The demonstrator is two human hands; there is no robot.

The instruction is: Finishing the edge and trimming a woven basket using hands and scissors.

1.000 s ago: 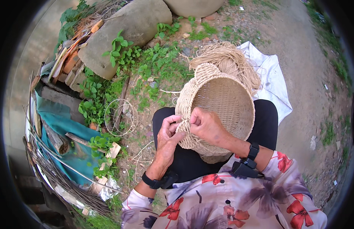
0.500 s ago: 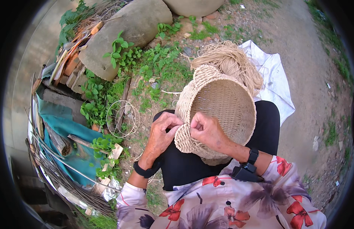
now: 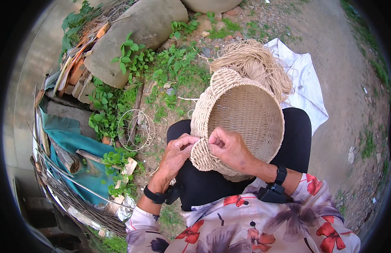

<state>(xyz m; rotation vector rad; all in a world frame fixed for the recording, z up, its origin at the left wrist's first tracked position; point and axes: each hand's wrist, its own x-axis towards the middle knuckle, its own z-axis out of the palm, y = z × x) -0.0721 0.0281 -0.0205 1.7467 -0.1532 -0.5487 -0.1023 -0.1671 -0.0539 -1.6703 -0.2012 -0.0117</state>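
Note:
A round woven basket (image 3: 246,111) of beige cord rests on my lap, its mouth facing up and toward me. Two rounded ear-like flaps stand out from its rim, an upper flap (image 3: 225,77) and a lower flap (image 3: 202,156). My left hand (image 3: 178,152) pinches at the outer side where the lower flap meets the wall. Just inside the rim, my right hand (image 3: 231,145) is closed, thumb against fingers, at the same joint. Whatever strand lies between the fingertips is too small to make out.
Behind the basket, a heap of loose beige cord (image 3: 258,69) lies on a white sheet (image 3: 305,84). A wire ring frame (image 3: 136,130) sits on the ground to the left. Further left are teal cloth (image 3: 88,147), sticks (image 3: 73,202) and a large curved grey slab (image 3: 136,38) among weeds.
My left hand has shifted slightly left and down, away from the right. The basket has tilted a little, and both hands stay at the lower flap.

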